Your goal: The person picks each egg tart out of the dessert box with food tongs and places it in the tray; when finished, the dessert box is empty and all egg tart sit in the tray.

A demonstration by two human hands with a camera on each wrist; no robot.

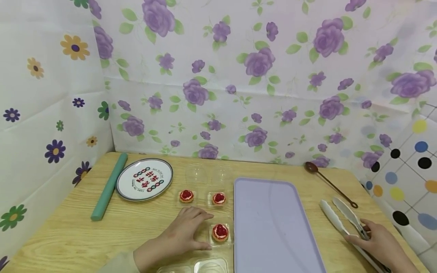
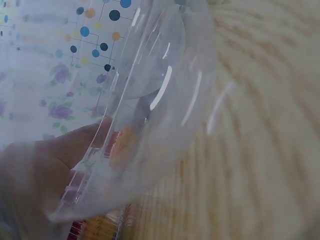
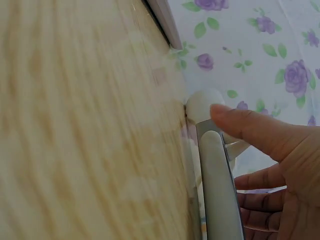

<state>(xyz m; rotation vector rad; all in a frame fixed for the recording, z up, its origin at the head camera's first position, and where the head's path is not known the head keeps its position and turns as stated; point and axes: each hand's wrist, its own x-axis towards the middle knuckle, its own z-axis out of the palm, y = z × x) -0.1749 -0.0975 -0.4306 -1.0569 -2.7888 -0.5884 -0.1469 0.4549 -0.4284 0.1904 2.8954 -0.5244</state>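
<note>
My left hand (image 1: 184, 233) is just left of a clear plastic box (image 1: 228, 242) holding a berry tart (image 1: 220, 232). Its thumb and fingers are spread apart, at the box's left edge; contact is unclear. In the left wrist view, clear plastic (image 2: 165, 100) covers much of the picture, with a blurred tart (image 2: 122, 147) behind it. My right hand (image 1: 384, 242) holds metal tongs (image 1: 332, 216) with pale scalloped tips at the table's right side. In the right wrist view, the thumb lies over the tongs' handle (image 3: 220, 185), the fingers on its far side.
A lilac tray (image 1: 273, 227) lies between the hands. Two more tarts, one left (image 1: 186, 196) and one right (image 1: 219, 198), sit in clear boxes behind. Clear plastic (image 1: 211, 265) is at the front edge. Further out are a plate (image 1: 145, 180), a green roll (image 1: 109, 189) and a brown ladle (image 1: 336, 185).
</note>
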